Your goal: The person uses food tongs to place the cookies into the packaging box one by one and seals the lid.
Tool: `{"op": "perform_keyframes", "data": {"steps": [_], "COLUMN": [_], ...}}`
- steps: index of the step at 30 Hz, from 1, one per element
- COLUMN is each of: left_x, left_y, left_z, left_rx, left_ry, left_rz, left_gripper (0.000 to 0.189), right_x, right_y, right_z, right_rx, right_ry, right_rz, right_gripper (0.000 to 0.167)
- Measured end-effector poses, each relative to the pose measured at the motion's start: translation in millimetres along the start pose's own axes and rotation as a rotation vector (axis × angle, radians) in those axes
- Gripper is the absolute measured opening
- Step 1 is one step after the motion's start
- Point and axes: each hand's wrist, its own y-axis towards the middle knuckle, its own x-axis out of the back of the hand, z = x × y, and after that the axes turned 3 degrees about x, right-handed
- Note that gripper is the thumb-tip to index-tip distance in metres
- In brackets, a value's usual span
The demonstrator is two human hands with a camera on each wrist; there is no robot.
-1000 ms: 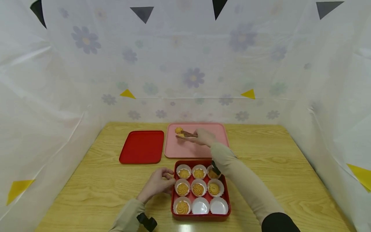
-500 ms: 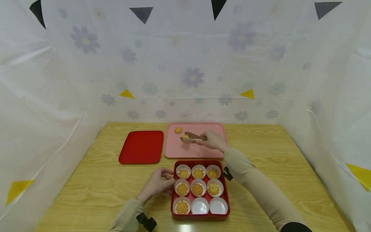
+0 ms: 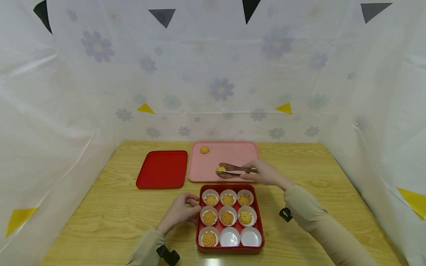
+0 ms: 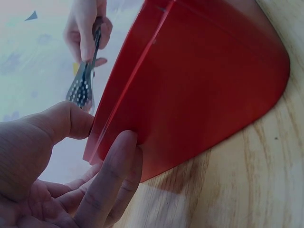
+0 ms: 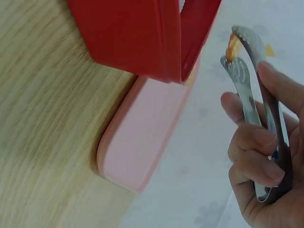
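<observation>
My right hand (image 3: 264, 173) grips slotted metal tongs (image 3: 234, 169), whose ends pinch a yellow cookie (image 3: 220, 169) above the front of the pink tray (image 3: 199, 171). In the right wrist view the cookie (image 5: 233, 47) sits edge-on between the tong tips. My left hand (image 3: 181, 210) holds the left side of a red box (image 3: 229, 249), thumb at the rim and fingertips against the outer wall, as the left wrist view shows. White paper cups fill the box in rows. Most have a cookie; the front middle cup (image 3: 229, 237) and front right cup (image 3: 251, 236) have none.
One star-shaped cookie (image 3: 204, 150) lies at the back left of the pink tray. A flat red tray (image 3: 162, 170) is to its left. The wooden table (image 3: 319, 177) ends at plastic sheeting (image 3: 219, 74) on the back and sides.
My right hand has drawn the tongs and the cookie right and toward me, from the tray's back left to its front. The left hand and the box look unmoved.
</observation>
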Motion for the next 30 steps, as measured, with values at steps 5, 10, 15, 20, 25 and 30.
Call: {"op": "perform_keyframes", "data": {"steps": [5,10,15,20,25,30], "left_x": [-0.6,-0.6,-0.9,-1.2,-1.4,-1.0], "left_y": [-0.1,0.3,0.3,-0.4,-0.4,0.0], "left_z": [0.3,1.0,0.3,-1.1,-2.0,-1.8], "left_rx": [-0.003,-0.009,-0.005,-0.003,0.001,-0.001], "left_ry": [-0.009,-0.005,0.004,0.027,0.023,0.031], "left_rz": [0.0,-0.002,-0.001,-0.009,-0.006,-0.01], "left_gripper": [0.039,0.039,0.038,0.037,0.038,0.038], "right_x": [5.1,5.7,4.1,-0.3,-3.7,-6.7], "right_y": [-23.5,-45.4,-60.2,-69.4,-75.8,-77.7], "right_z": [-2.7,-0.2,0.7,4.2,11.0,21.1], "right_rx": [0.109,0.132,0.148,0.161,0.171,0.183], "right_ry": [0.009,-0.036,-0.013,0.04,0.054,0.042], "right_rz": [0.032,0.082,0.163,0.228,0.251,0.275], "right_gripper": [0.029,0.041,0.041,0.032,0.027,0.023]}}
